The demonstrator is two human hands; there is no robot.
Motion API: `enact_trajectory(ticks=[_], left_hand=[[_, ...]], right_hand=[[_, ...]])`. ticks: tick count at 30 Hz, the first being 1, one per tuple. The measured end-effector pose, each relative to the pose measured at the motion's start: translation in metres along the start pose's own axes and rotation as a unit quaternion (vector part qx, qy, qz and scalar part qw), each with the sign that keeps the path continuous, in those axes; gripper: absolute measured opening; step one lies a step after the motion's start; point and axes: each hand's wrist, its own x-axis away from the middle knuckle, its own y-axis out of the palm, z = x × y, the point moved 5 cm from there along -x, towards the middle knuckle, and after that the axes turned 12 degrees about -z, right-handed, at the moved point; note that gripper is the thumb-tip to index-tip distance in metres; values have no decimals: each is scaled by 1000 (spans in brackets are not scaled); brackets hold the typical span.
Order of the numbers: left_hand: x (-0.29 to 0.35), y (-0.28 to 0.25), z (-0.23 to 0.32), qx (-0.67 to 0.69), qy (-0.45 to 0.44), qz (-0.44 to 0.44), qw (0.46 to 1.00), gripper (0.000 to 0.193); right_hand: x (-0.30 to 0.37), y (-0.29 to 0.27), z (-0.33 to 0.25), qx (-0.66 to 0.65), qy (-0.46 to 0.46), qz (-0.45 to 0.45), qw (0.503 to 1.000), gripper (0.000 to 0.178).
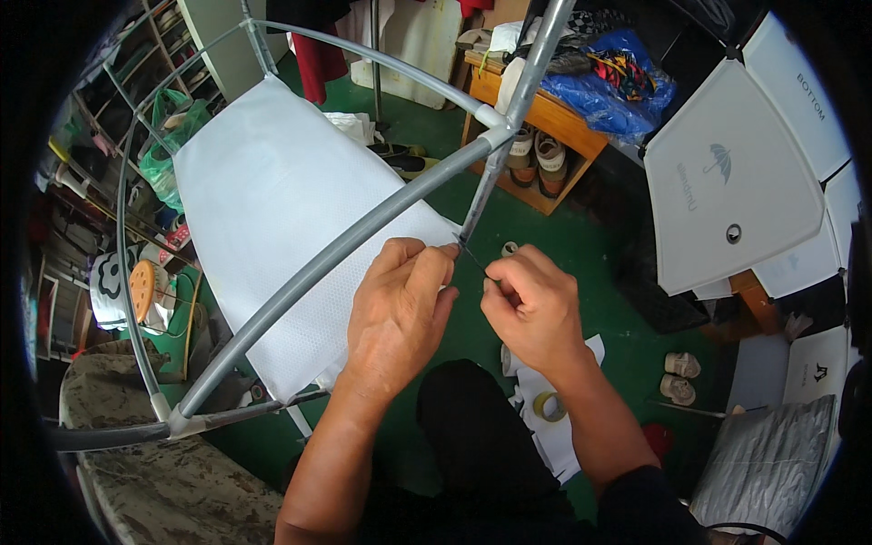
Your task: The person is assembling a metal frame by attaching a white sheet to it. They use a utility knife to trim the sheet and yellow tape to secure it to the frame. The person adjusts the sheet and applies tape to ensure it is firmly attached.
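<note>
My right hand (534, 307) is closed in a pinch on a thin dark cord (473, 258). The cord runs up left to the lower end of a grey metal tube (482, 186). Beside that tube end is my left hand (400, 313), its fingers bent together and the index fingertip by the cord; what lies between them is hidden. A white textured panel (291, 209) stretches inside the grey tube frame (327, 250), its near right corner meeting the tube by my left fingertips. One curved tube crosses above the panel.
A wooden shelf (581, 136) holds shoes (550, 163) and a blue plastic bag (613, 91). White panels (736, 173) stand at the right. On the green floor lie white paper (554, 427), a tape roll (549, 406) and small shoes (679, 377). Cluttered racks (127, 82) line the left.
</note>
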Motion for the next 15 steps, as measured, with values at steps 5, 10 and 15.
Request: enact_trajectory(ticks=[5, 10, 15], left_hand=[[2, 2, -2, -22, 32, 37, 999, 48], [6, 10, 2, -121, 0, -9, 993, 42], [2, 26, 10, -176, 15, -35, 984, 48]], right_hand=[[12, -3, 7, -4, 3, 11, 1000, 17], [60, 7, 54, -32, 79, 52, 995, 11], [211, 99, 228, -170, 345, 52, 922, 8]])
